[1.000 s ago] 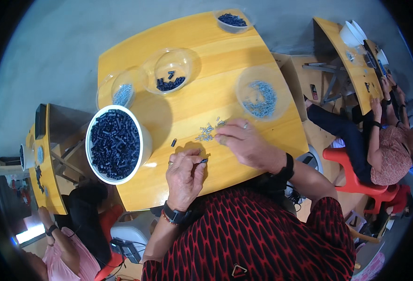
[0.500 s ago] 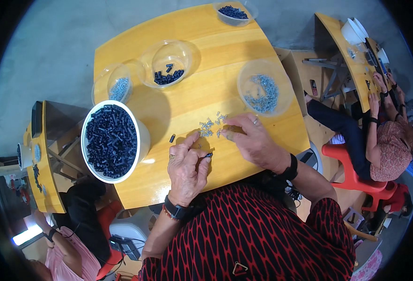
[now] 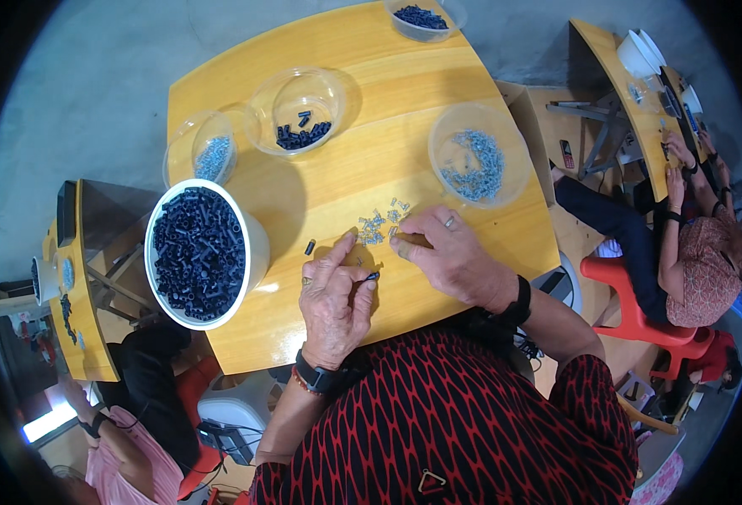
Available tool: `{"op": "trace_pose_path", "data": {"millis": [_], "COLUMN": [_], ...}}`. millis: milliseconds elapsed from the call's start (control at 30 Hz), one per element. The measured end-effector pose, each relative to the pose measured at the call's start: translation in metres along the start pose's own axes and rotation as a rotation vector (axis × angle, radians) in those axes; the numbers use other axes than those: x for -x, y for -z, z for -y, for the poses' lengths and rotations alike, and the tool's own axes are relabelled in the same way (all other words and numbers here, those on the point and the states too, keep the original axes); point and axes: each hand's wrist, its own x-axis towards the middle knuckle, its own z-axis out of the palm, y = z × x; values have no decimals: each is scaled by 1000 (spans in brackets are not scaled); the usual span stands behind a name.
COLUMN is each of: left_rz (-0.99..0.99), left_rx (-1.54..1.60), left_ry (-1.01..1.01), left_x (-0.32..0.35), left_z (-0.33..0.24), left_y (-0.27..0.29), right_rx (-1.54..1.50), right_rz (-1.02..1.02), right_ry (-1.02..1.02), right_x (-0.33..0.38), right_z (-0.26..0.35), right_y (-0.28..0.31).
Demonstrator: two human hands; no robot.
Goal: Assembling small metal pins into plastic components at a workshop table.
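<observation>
My left hand point(image 3: 335, 303) pinches a small black plastic tube point(image 3: 373, 276) between thumb and finger, its index finger stretched toward a loose pile of small silver screws point(image 3: 373, 227) on the table. At the near right edge of that pile, my right hand point(image 3: 455, 257) has its thumb and fingertips drawn together low over the wood. Whatever sits between those fingertips is too small to make out. Another black tube point(image 3: 310, 247) lies alone, left of my left hand.
A white bucket point(image 3: 259, 252) full of black tubes stands at left on the yellow table point(image 3: 346, 101). Clear tubs hold black tubes point(image 3: 302, 137), silver screws point(image 3: 476, 168) and more screws point(image 3: 213, 158). A far tub point(image 3: 421, 18) holds dark pieces. People sit at tables on both sides.
My right hand has shifted slightly left and down, its fingertips closing at the edge of the screws. My left hand stays nearly in place, the black tube slightly raised.
</observation>
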Motion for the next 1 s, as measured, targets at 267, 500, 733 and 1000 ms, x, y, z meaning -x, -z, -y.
{"op": "trace_pose_path", "data": {"millis": [267, 500, 733, 1000], "left_rz": [-24, -12, -22, -36], "left_rx": [44, 60, 16, 65], "left_ry": [1, 15, -47, -32], "left_x": [1, 2, -2, -2], "left_z": [4, 3, 1, 1], "left_y": [-1, 0, 2, 2], "right_rx": [-48, -30, -29, -64], "right_rz": [-65, -44, 15, 42], "right_ry": [-32, -12, -26, -17], "right_x": [6, 5, -9, -8], "right_z": [-6, -4, 4, 3], "right_y": [-3, -4, -9, -13]}}
